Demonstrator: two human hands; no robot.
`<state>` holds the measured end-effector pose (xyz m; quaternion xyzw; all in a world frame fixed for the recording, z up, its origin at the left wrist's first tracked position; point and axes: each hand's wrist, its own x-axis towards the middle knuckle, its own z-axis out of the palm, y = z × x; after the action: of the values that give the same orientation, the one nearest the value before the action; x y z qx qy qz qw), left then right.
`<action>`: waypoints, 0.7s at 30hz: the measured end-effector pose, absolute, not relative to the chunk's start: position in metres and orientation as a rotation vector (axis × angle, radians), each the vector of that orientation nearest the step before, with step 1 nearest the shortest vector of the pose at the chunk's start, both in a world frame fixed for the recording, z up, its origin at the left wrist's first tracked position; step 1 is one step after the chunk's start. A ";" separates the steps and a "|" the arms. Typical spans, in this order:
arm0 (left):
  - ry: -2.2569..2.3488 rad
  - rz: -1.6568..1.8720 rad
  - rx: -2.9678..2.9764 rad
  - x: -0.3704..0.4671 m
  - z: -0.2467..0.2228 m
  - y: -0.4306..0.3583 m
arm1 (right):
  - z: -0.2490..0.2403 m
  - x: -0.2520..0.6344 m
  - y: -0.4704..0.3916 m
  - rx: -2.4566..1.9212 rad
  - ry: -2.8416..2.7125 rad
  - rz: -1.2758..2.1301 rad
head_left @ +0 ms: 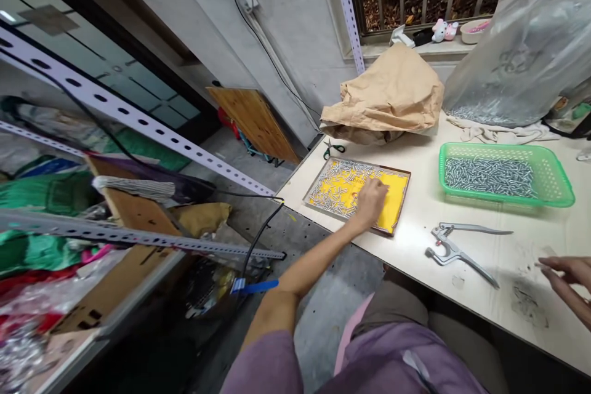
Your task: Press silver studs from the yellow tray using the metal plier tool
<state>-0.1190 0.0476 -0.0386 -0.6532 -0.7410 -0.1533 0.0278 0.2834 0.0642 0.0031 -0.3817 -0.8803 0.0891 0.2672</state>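
Note:
My left hand [370, 202] is over the yellow-bottomed tray [394, 191], its fingers curled together at the tray's middle; what they hold, if anything, is too small to tell. Small metal pins [332, 188] lie scattered in the tray's left half. At the far right edge my right hand [566, 277] is partly in view above the table, thumb and finger close together around something small and unclear. Between the hands lie metal hand pliers [462, 249], touched by neither. Behind them stands a green basket [558, 191] of many metal pins.
Green-handled scissors [333, 148] lie behind the tray, near a crumpled brown paper bag [388, 92]. A clear plastic bag [512, 68] stands at the back right. Perforated metal shelf rails [152, 129] cross the left side.

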 end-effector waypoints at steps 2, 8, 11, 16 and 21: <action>-2.390 -0.314 -1.916 -0.158 -0.033 0.056 | -0.019 0.300 0.063 -1.032 -2.399 0.227; -2.291 0.079 -2.075 -0.196 -0.032 0.066 | -0.025 0.274 0.046 -1.065 -2.354 0.180; -2.207 0.160 -2.194 -0.200 -0.031 0.070 | -0.011 0.248 0.038 -1.055 -2.421 0.271; -2.127 0.120 -2.366 -0.213 -0.032 0.071 | -0.005 0.227 0.034 -1.109 -2.500 0.330; -2.026 -0.018 -2.513 -0.225 -0.032 0.072 | -0.007 0.247 0.042 -1.347 -2.403 0.267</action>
<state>-0.2251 0.0724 -0.0319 -0.7777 -0.6271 -0.0057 -0.0433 0.2473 0.0419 -0.0073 -0.4781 -0.8532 0.0949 0.1858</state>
